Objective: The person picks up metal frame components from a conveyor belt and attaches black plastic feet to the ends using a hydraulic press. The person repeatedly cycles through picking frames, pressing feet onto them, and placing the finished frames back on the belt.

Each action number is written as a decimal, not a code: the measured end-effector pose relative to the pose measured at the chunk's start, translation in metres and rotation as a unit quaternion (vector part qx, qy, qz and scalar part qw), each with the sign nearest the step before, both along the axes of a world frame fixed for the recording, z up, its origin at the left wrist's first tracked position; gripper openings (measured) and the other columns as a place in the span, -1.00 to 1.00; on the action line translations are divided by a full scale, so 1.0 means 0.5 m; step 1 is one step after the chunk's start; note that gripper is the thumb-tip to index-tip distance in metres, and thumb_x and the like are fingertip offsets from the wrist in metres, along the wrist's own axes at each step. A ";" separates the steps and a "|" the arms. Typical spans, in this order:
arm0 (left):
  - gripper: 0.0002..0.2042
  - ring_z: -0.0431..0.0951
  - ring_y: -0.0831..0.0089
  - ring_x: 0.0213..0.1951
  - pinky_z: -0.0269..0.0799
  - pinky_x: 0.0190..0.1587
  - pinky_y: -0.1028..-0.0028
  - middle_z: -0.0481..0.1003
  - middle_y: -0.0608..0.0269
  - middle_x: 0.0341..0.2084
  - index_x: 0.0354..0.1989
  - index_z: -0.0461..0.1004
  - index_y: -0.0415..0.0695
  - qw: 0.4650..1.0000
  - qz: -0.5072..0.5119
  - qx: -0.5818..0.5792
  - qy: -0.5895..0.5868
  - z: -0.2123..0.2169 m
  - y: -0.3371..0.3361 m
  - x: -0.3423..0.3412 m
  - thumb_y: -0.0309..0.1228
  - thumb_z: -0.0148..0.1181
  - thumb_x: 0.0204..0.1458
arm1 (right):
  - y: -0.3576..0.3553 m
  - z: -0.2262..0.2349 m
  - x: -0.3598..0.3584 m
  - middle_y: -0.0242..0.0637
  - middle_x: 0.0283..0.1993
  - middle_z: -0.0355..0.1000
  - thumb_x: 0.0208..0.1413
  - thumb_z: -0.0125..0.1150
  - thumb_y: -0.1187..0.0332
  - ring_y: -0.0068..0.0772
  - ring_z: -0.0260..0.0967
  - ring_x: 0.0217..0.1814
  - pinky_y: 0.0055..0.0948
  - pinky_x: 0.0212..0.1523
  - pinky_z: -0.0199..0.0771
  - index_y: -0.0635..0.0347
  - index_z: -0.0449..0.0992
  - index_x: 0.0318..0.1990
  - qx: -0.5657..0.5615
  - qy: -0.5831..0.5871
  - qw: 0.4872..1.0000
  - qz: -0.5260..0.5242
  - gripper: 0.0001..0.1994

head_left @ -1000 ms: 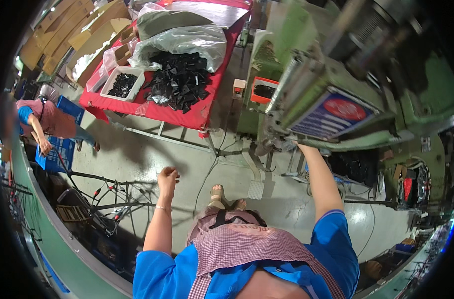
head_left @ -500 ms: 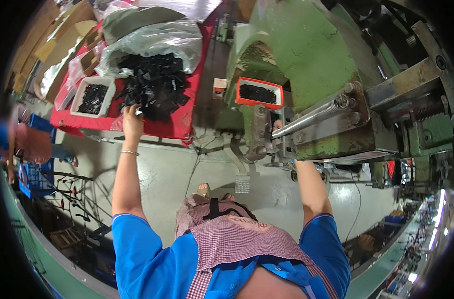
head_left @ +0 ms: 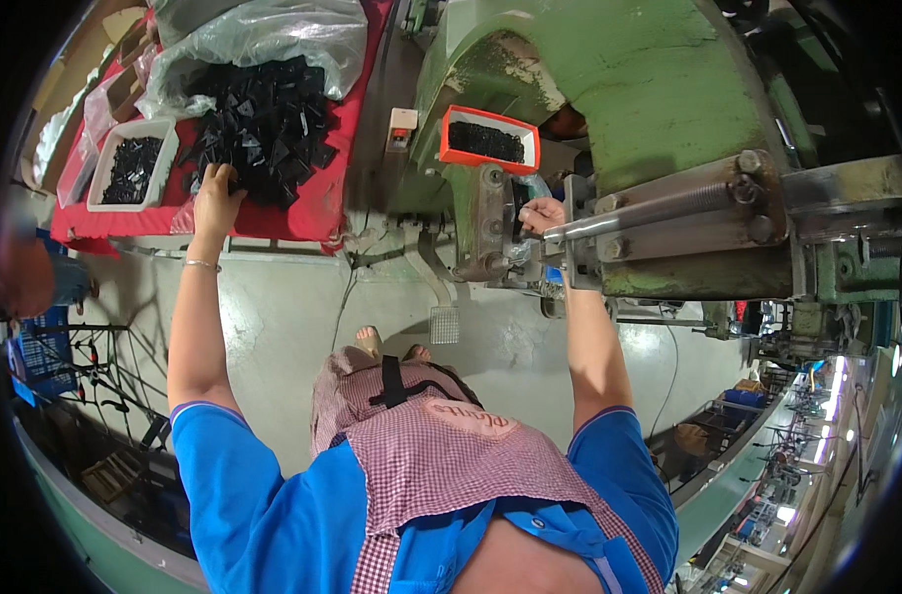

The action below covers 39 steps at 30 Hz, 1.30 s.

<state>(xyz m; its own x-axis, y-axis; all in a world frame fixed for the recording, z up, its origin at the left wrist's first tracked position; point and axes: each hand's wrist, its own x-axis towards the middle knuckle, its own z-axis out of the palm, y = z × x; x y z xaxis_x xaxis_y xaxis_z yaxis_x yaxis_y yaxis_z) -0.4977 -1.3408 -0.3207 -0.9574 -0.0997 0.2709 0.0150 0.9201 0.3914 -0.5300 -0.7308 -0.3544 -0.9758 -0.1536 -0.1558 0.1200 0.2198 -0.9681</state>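
My left hand (head_left: 216, 201) is at the near edge of a pile of flat black pieces (head_left: 263, 119) on the red-covered table. Its fingers curl down among the pieces, and I cannot make out what lies between them. On the right, my forearm passes under a green press machine (head_left: 659, 89). My right hand (head_left: 543, 214) shows in the gap between the machine's metal blocks, beside a threaded steel rod (head_left: 659, 210). Its thumb and fingers are pinched together, the tips close to the left block (head_left: 491, 223). Whatever they hold is too small to tell.
A white tray (head_left: 162, 136) of small black parts stands left of the pile. A clear plastic bag (head_left: 312, 40) lies behind it. An orange-rimmed box (head_left: 449, 153) of black parts sits at the machine. Below are a foot pedal (head_left: 444, 325) and a blue crate (head_left: 45, 346).
The whole view has shifted, so table and machine appear farther left and higher. My right hand shows more plainly in the machine gap. My left hand stays at the pile, its fingers farther in.
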 end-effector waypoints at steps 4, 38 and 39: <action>-0.73 0.50 -0.01 -0.24 0.44 -0.24 0.16 0.38 0.08 -0.23 -0.25 0.44 -0.17 1.000 0.002 0.005 0.029 -0.007 -0.005 0.009 -0.53 0.33 -0.17 | -0.054 0.095 0.041 -0.32 -0.38 0.50 0.19 0.17 0.44 -0.53 0.42 -0.46 -0.51 -0.40 0.45 0.25 0.51 -0.24 -0.090 -0.060 0.994 -0.034 -0.92; -0.88 0.38 0.70 -0.61 0.28 -0.60 0.62 0.47 0.38 -0.51 -0.22 0.48 -0.21 0.882 0.118 0.456 -0.012 -0.020 0.237 0.237 -0.54 0.23 0.07 | -0.173 0.300 0.228 -0.28 -0.47 0.37 0.06 0.26 0.44 -0.43 0.32 -0.53 -0.37 -0.52 0.41 0.29 0.47 -0.24 -0.136 -0.058 0.988 -0.039 -0.84; -0.88 0.39 0.69 -0.61 0.30 -0.62 0.63 0.47 0.39 -0.51 -0.23 0.45 -0.21 0.884 0.120 0.451 -0.021 -0.017 0.250 0.242 -0.54 0.22 0.08 | -0.179 0.304 0.230 -0.28 -0.48 0.36 0.06 0.26 0.45 -0.44 0.31 -0.54 -0.37 -0.54 0.39 0.30 0.47 -0.24 -0.096 -0.039 0.994 -0.038 -0.84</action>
